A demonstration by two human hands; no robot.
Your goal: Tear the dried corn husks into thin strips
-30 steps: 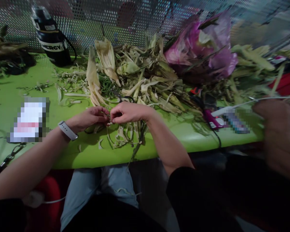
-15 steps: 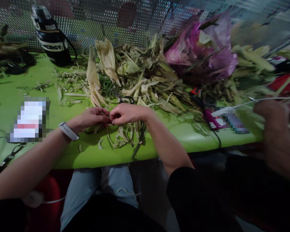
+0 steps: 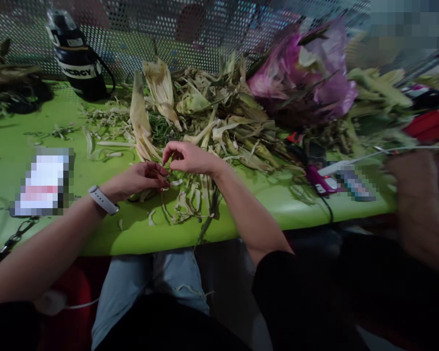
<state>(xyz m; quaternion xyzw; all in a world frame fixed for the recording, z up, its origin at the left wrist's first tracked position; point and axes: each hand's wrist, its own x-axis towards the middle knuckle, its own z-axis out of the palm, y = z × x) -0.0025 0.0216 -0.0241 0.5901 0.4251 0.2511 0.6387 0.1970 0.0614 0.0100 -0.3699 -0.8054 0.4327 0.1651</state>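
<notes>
My left hand, with a pale watch band on its wrist, is low over the green table's front part. Its thumb and fingers are drawn together; whatever sits between them is too small to make out. A thin pale husk strip shows by its fingertips. Just above and to the right is my right hand, fingers curled toward the thumb, its contents unclear. Torn husk strips lie below the hands. Behind them are a dry corn husk standing upright and a heap of husks.
A phone lies at left and a black bottle stands behind it. A pink plastic bag rests among husks by the perforated metal panel. Right, a magenta device with cables, another phone and another person's arm.
My right hand has lifted up and away from my left hand, leaving a gap between them. A pale strip now shows near the left fingertips. My left hand has barely moved.
</notes>
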